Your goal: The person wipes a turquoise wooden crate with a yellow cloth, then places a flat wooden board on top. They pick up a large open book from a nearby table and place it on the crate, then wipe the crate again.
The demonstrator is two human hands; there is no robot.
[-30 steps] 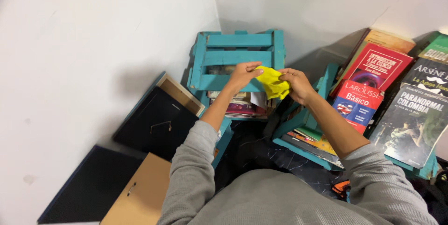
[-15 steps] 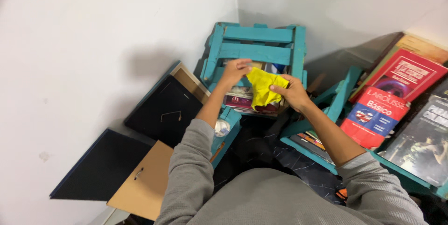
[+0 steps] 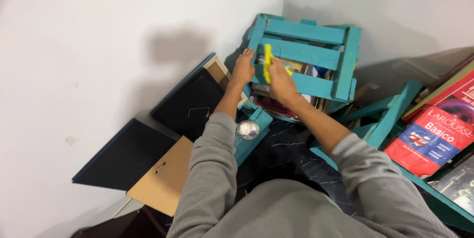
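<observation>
fingers: right hand pinching yellow cloth | left hand fingers flat on teal crate corner, grip unclear | both forearms extended forward

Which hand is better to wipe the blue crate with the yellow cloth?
Probably the right hand: it holds the yellow cloth against the crate slats. The left hand is bare, resting on the crate's left edge, so it seems better placed to steady the crate.
</observation>
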